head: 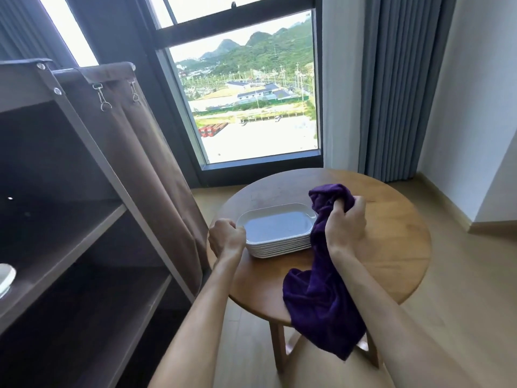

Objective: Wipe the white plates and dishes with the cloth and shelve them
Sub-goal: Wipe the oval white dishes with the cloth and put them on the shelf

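On round wooden worktop [391, 247], left hand [227, 238] grips rim of stacked white rectangular dishes [277, 233] — rigid, slick, breakable, probably heavy; right hand [345, 224] clutches soft purple cloth [321, 298]

- Bright daylight pours through the window [246, 107], overexposing the sky.
- The dark shelf unit [70, 219] sits in deep shadow.
- Wide-angle distortion bends the curtain [397, 88] and frame edges.
- Soft overall focus; compression blurs fine detail.

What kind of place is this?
Probably a high-rise apartment or hotel-style room: a tall window looks down over buildings and hills, grey curtains hang beside it, and a small round wooden table stands on wood flooring.
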Motion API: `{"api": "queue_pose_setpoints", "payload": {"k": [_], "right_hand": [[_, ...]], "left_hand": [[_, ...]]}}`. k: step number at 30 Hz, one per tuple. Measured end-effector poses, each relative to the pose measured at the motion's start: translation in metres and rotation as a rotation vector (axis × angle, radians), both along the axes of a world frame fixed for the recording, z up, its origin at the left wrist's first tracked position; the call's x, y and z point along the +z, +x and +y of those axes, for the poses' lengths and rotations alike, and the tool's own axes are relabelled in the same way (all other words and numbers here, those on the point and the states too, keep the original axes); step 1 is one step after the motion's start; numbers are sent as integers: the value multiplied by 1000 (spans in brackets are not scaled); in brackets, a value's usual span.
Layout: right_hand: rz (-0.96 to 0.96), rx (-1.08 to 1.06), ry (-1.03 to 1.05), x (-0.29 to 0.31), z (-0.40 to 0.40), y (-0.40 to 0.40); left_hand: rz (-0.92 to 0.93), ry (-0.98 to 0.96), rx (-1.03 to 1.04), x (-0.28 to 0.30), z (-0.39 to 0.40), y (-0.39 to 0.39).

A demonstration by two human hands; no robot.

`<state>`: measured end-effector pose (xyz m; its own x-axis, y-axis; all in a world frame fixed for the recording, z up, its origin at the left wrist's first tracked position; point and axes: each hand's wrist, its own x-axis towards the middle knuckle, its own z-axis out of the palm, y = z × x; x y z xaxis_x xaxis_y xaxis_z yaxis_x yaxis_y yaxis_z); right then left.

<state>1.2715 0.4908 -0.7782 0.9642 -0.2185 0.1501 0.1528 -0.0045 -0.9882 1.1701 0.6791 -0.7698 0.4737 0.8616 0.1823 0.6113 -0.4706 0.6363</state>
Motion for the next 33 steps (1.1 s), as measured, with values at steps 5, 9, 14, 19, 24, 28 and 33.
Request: {"api": "queue_pose_setpoints", "payload": {"k": [5, 9, 14, 19, 24, 28, 33], "right_hand": [[-105, 109, 39, 14, 13, 0], [-40, 172, -25, 1, 19, -2], [-27, 181, -69, -9, 21, -5], [23, 189, -29, -5, 20, -2], [62, 255, -57, -1, 23, -12], [130, 545, 88, 5, 21, -19], [-166, 602, -649, 4, 18, -6]], "left_hand": [[8, 87, 4, 4, 1, 3], [6, 3, 0, 5, 6, 11], [11, -55, 2, 3, 11, 16], [-432, -479, -70, 20, 8, 20], [-651, -1239, -373, 37, -15, 9], [-784, -1383, -589, 32, -31, 6], [-955, -1484, -634, 18, -42, 4]]}}
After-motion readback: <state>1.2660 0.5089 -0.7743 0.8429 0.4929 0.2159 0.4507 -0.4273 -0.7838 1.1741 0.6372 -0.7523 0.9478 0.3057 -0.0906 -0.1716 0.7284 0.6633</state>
